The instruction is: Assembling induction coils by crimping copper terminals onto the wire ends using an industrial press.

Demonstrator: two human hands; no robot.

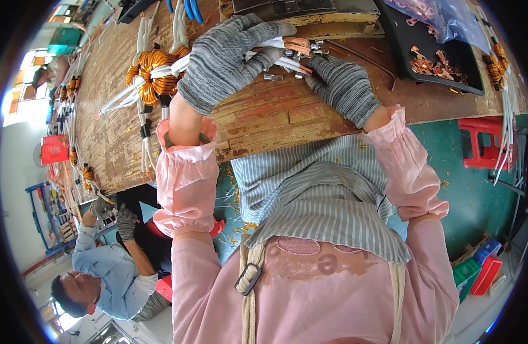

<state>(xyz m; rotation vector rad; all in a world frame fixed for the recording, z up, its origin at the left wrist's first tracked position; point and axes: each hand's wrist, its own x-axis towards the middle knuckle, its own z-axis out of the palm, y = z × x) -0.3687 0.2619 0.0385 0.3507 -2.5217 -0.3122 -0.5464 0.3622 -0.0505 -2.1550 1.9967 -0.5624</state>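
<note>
My left hand [229,63], in a grey knitted glove, is closed around a bundle of white-sleeved wires [272,43]. Their bare copper ends [298,45] stick out to the right, in an upper and a lower group. Grey-gloved too, my right hand [344,89] reaches to the small silvery metal terminals [314,49] beside those ends. Its thumb and forefinger look apart, near the lower copper tip; nothing shows held in them. One more metal terminal [273,77] lies on the wooden bench below the wires. The wires run left toward copper-wound ring coils [155,74].
A black tray [470,85] with copper lugs and a plastic bag sits at the right. A bent metal rod [384,71] lies beside my right hand. More coils [496,66] line the far right. A co-worker [112,275] works at the lower left; a red stool [484,140] stands right.
</note>
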